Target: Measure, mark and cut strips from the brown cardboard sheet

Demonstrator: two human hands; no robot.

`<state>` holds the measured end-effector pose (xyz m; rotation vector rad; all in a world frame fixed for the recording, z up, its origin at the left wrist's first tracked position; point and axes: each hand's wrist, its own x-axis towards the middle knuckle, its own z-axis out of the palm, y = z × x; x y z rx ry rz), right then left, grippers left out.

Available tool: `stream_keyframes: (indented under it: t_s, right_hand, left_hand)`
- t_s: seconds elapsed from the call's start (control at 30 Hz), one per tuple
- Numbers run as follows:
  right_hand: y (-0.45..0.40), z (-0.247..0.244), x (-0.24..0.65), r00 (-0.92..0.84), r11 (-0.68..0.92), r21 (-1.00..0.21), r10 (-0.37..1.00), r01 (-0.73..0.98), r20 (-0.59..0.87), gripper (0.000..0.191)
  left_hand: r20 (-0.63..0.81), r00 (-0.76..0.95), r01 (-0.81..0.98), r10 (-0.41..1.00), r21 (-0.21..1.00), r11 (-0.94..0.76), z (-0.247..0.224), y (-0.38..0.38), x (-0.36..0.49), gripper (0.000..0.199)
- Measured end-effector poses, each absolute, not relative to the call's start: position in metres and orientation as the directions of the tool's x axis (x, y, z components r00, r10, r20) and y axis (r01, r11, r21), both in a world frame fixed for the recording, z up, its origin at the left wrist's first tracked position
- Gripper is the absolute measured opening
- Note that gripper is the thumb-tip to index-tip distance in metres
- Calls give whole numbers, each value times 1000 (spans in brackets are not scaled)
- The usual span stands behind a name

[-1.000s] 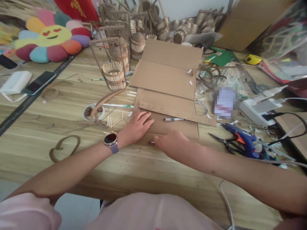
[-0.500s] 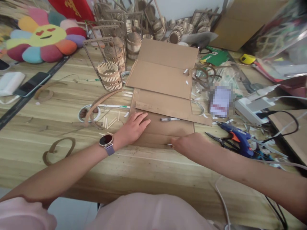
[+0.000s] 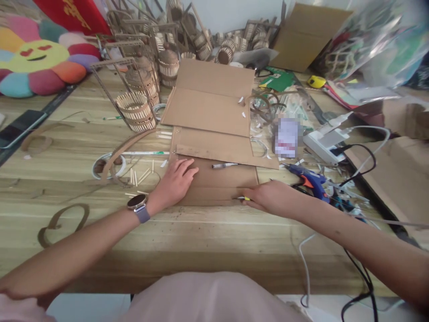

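A sheet of brown cardboard (image 3: 214,181) lies before me on the wooden table. My left hand (image 3: 178,180), with a watch (image 3: 136,202) on its wrist, rests on the sheet's left side, fingers stretched out. At the near right edge, my right hand (image 3: 263,196) is closed around a small utility knife (image 3: 247,198). A bit of yellow handle and a thin blade pointing left show past the fingers; most of the knife is hidden. A cardboard strip (image 3: 228,156) lies across the sheet, and a pen (image 3: 224,165) lies just below it. Behind is a folded cardboard piece (image 3: 208,112).
Small stick baskets (image 3: 136,109) stand at the back left. Tape rolls (image 3: 109,165) and short sticks (image 3: 134,176) lie on the left. To the right are a blue glue gun (image 3: 310,181), a power strip (image 3: 323,145) and cables. A flower cushion (image 3: 40,58) sits far left.
The view has shifted, so the table's things appear further left. My right hand has turned slightly, showing the knife's yellow handle and blade at the cardboard's edge. My left hand stays on the sheet.
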<state>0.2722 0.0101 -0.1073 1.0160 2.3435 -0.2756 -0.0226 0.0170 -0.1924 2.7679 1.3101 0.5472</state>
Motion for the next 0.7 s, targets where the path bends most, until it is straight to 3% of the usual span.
stream_keyframes:
  t_s: [0.13,0.33,0.7]
  right_hand:
    - [9,-105,261,-572,687,10,613,727,-544,28]
    - [9,-106,213,-662,760,2,568,650,-490,27]
    - [5,-118,169,-752,846,0,475,533,-457,29]
  left_hand:
    - [307,583,745,752,167,-646,-191,11,-8,32]
    - [267,660,646,702,276,-712,-186,15,-4,38]
    - [228,701,640,676,217,-737,-185,20,-14,33]
